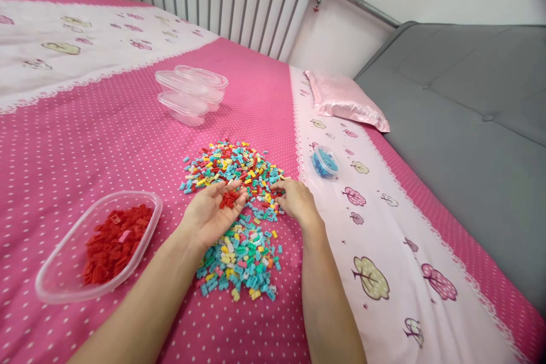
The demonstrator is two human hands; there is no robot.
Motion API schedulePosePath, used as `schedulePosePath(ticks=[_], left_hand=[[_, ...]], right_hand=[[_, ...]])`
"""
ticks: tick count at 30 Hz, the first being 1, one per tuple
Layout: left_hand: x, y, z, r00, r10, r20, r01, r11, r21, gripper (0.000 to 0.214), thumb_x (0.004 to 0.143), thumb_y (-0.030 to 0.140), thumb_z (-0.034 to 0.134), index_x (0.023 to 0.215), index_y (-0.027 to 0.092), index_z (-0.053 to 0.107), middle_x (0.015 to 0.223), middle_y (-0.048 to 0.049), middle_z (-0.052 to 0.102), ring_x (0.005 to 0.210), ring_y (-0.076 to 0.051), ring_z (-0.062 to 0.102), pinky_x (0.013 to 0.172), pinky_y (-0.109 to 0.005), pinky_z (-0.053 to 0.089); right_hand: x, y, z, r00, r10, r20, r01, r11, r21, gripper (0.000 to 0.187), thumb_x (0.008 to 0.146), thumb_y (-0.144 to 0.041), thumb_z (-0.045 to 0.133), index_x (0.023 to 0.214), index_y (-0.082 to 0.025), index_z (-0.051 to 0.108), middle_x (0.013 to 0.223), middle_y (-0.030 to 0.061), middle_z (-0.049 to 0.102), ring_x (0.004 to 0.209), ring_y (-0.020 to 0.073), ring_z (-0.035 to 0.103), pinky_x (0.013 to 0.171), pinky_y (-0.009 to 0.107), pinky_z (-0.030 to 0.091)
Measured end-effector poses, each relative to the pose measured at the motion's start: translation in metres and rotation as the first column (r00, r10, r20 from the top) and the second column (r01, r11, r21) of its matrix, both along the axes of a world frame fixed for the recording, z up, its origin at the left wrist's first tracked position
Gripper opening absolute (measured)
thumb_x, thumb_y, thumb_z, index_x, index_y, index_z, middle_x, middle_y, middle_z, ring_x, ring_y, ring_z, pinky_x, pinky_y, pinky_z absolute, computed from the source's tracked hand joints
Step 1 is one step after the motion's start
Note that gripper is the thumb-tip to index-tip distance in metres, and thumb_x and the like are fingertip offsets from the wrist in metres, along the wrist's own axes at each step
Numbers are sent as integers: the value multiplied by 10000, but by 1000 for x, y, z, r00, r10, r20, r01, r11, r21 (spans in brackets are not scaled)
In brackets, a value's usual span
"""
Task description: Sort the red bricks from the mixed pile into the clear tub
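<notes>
My left hand is turned palm up and cupped, holding several small red toy bricks. My right hand has its fingers curled together at the right edge of the mixed brick pile; whatever its fingertips grip is too small to make out. That pile mixes red, blue, yellow and green pieces. Nearer to me, partly behind my left hand, lies a second pile of bricks, mostly blue, green and yellow. Left of my left forearm, an open clear plastic container holds many red bricks and one pink piece.
Clear plastic containers are grouped beyond the piles. A small clear box of blue bricks stands at the right. A pink pillow lies by the grey headboard. The pink dotted bedspread stretches to a white radiator.
</notes>
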State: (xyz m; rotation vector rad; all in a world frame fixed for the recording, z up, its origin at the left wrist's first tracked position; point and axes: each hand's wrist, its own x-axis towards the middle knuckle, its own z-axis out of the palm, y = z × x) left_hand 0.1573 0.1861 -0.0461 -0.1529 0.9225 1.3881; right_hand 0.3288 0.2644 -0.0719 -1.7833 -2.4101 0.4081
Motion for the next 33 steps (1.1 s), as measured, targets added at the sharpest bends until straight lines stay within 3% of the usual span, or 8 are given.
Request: schedulePosePath(ticks=[9, 13, 19, 26, 30, 33], left_hand=[[-1, 0, 1, 1000, -13, -7, 13, 1000, 4, 171, 884, 137, 392, 881, 92, 557, 800, -80, 572, 712, -147, 601, 569, -222, 557], [-1, 0, 0, 1000, -22, 8, 22, 1000, 9, 184, 882, 140, 394, 885, 91, 571, 792, -85, 572, 721, -152, 605, 573, -223, 560], [-1, -1, 0, 999, -24, 22, 24, 1000, 3, 183, 878, 135, 398, 904, 99, 576, 815, -89, 573, 728, -151, 608, 572, -227, 564], [0, 0, -1, 999, -24, 32, 24, 1000, 9, 163, 879, 133, 408, 924, 101, 560, 800, -76, 584, 734, -156, 623, 628, -243, 581], [1, -1, -2, 995, -72, 69, 71, 997, 24, 207, 893, 160, 393, 1001, 81, 551, 869, -117, 611, 839, -194, 648, 712, -270, 586], [1, -2, -3, 981, -164, 102, 158, 985, 63, 272, 904, 194, 379, 1072, 48, 536, 939, -169, 619, 893, -217, 650, 762, -292, 579]], right_hand=[[-3, -1, 2, 998, -62, -7, 62, 998, 19, 258, 753, -186, 617, 953, -308, 727, 969, 7, 716, 893, 185, 645, 770, 264, 456], [0, 2, -1, 992, -86, -91, 90, 995, 36, 266, 733, -140, 582, 913, -265, 733, 869, 13, 724, 844, 180, 651, 772, 263, 454], [12, 8, -7, 952, -47, -303, 35, 998, -45, 222, 695, -140, 597, 857, -220, 726, 730, -8, 696, 720, 144, 632, 701, 237, 451], [25, 9, -2, 784, -33, -620, -29, 996, -90, 206, 675, -244, 645, 859, -185, 716, 760, 17, 678, 722, 152, 617, 676, 265, 474], [19, -5, 18, 654, -34, -756, -187, 961, -205, 242, 672, -281, 680, 885, -169, 696, 835, 32, 679, 679, 131, 616, 651, 267, 493], [9, -18, 33, 618, 15, -786, -294, 931, -214, 223, 691, -273, 688, 892, -178, 693, 825, 24, 676, 661, 122, 620, 641, 264, 503]])
